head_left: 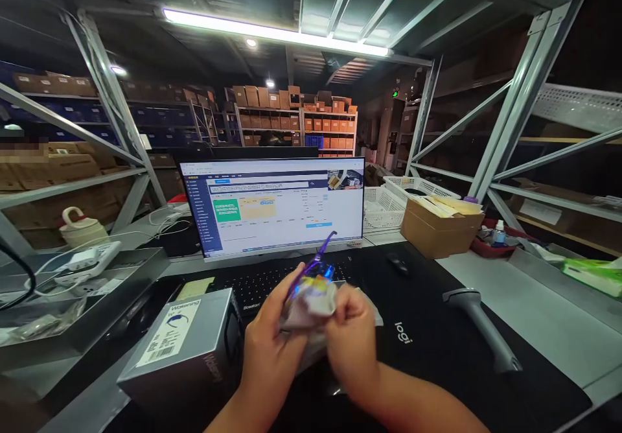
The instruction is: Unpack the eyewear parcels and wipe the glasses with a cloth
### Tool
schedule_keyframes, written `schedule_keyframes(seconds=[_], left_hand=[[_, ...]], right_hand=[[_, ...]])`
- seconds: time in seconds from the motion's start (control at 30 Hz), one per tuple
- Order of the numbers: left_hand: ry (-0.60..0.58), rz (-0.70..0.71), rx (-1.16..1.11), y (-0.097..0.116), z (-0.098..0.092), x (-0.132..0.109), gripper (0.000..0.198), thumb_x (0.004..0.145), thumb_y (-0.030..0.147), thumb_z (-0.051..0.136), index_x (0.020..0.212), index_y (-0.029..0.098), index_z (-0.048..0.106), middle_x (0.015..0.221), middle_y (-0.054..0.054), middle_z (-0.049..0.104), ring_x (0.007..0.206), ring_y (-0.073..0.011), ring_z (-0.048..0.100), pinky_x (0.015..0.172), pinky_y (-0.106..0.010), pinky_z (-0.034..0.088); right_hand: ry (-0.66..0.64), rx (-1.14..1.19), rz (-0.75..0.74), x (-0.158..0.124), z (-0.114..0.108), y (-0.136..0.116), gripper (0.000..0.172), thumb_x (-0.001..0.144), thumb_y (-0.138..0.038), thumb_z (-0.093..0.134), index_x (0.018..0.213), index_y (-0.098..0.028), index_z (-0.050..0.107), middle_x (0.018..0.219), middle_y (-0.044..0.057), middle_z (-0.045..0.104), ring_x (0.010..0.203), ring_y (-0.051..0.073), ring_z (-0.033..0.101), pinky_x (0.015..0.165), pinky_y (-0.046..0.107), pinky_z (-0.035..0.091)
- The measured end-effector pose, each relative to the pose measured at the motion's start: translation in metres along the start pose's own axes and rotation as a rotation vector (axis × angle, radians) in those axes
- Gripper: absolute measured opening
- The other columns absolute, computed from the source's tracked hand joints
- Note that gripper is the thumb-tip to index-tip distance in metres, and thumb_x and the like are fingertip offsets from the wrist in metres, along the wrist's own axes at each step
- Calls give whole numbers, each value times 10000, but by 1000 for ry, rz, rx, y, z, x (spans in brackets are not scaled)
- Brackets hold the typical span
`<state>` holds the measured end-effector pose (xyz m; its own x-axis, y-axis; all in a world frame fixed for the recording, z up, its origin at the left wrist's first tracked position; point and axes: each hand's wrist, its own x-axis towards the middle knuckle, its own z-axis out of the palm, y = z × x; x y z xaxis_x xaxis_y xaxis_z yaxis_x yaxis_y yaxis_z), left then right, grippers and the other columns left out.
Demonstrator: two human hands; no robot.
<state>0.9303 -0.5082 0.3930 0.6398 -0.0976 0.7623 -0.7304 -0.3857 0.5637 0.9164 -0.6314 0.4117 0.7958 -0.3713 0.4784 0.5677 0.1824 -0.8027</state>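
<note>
In front of the keyboard (260,284), both hands meet at a blurred white wrapping (318,300). My left hand (275,336) wraps round its left side, and a purple strip (321,250) with shiny blue and yellow parts sticks up out of it. At the right edge of the wrapping, my right hand (352,329) has its fingers closed in a pinch on the white material. What lies inside the wrapping is too smeared to make out. A grey box (189,329) with a white label stands left of my left hand.
A monitor (276,206) stands behind the keyboard. To the right are a mouse (398,264), a grey scanner (481,329) on the black mat (427,355), a cardboard box (437,229) and white baskets (383,206). A metal tray (121,290) is at the left.
</note>
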Motion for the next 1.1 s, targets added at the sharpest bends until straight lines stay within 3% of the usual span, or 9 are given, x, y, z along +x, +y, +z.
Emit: schedule_keyframes(seconds=[0.1,0.17,0.3,0.43,0.53,0.63,0.7,0.9,1.1], left_hand=[[-23,-44,-83,-2,-5,1,562,858,238,630,1402,290,499,1329,-29,664,1144,-196,680,968,-267,558],[-73,-26,-77,-1,-6,3,569,862,235,640,1408,294,491,1350,-31,654,1164,-202,672,966,-263,558],[-137,108,45,6,-1,5,602,864,169,582,1439,302,467,1365,-28,645,1196,-204,657,1013,-277,536],[-87,196,139,8,6,2,616,869,129,525,1457,289,437,1373,-39,638,1189,-196,660,1025,-285,530],[-33,101,135,5,5,1,561,875,161,542,1422,271,480,1321,-52,670,1119,-206,696,941,-283,577],[-29,-85,16,0,-2,2,557,863,218,612,1406,271,497,1318,-46,672,1123,-215,693,916,-284,587],[-54,-137,-63,-1,-6,4,568,857,245,642,1405,273,495,1354,-42,650,1179,-218,665,942,-280,576],[-179,85,47,5,-6,7,592,864,158,556,1433,303,474,1367,-18,641,1203,-196,650,1022,-285,535],[-152,293,113,11,-6,9,617,849,100,489,1442,267,447,1314,-40,673,1176,-176,667,1026,-252,530]], right_hand=[[-116,-131,-89,-5,1,3,472,696,-227,727,473,-225,311,489,-68,368,565,122,431,801,330,479],[-181,-76,48,4,-5,-4,483,642,-234,784,481,-223,329,495,-68,404,553,113,428,712,298,474],[-151,278,338,32,-21,-26,612,491,-267,913,537,-213,306,518,-77,463,516,78,418,531,200,366],[-102,450,421,37,-23,-29,632,506,-281,929,573,-206,305,558,-74,479,530,68,406,519,179,345],[-38,322,246,21,-12,-11,564,627,-287,849,566,-211,294,539,-87,397,518,70,335,531,197,360],[-93,28,-67,4,-3,8,460,673,-134,727,498,-202,307,502,-103,316,519,69,296,758,266,463],[-148,-61,-105,0,-1,11,421,657,-87,687,473,-200,325,494,-102,314,538,73,330,870,303,454],[-165,317,362,28,-20,-20,569,514,-165,879,534,-202,312,524,-73,510,523,67,434,540,181,374],[-115,514,458,40,-30,-33,629,478,-167,947,554,-193,324,517,-76,530,495,55,454,494,149,343]])
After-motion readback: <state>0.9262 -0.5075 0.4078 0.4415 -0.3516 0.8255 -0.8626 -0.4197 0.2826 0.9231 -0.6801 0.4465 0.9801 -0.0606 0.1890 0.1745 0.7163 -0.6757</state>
